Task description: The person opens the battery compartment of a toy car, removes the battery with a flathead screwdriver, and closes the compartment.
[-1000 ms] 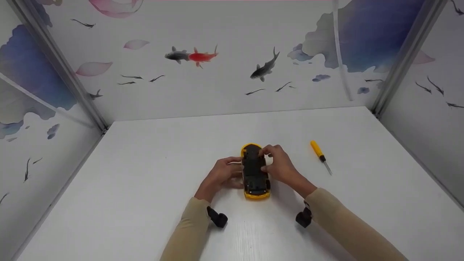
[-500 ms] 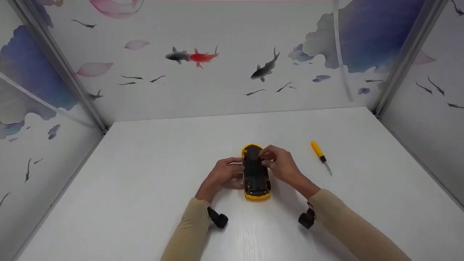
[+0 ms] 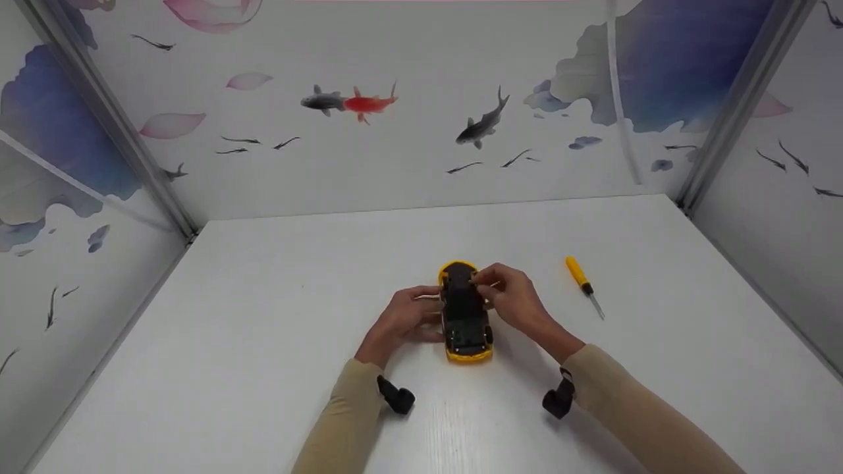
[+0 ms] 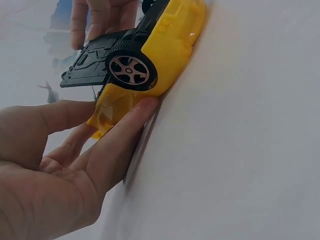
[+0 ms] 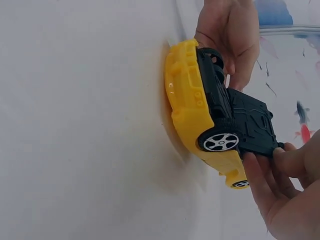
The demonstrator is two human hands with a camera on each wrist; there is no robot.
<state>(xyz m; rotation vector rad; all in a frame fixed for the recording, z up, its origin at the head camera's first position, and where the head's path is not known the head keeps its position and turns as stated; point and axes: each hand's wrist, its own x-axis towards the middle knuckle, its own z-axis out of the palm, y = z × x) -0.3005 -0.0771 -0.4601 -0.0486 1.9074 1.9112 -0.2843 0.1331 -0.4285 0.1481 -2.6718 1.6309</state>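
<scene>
A yellow toy car (image 3: 469,357) lies upside down on the white table, its black underside facing up. In the left wrist view a flat black base plate (image 4: 90,62) stands lifted at an angle from the yellow body (image 4: 172,50). My left hand (image 3: 402,319) holds the body along its left side, thumb and fingers on the yellow shell. With thumb and fingers, my right hand (image 3: 517,299) pinches the edge of the black plate (image 5: 252,122), seen closely in the right wrist view. The plate's far end is partly hidden by the fingers.
A screwdriver (image 3: 577,273) with a yellow handle lies to the right of my right hand, its tip toward the front right. Printed panels (image 3: 421,171) with fish and petals stand behind the table (image 3: 230,329) and at both sides.
My right hand has shifted slightly right, and its thumb has moved up from the middle of the car toward its fingers. The left hand and the screwdriver stay in place.
</scene>
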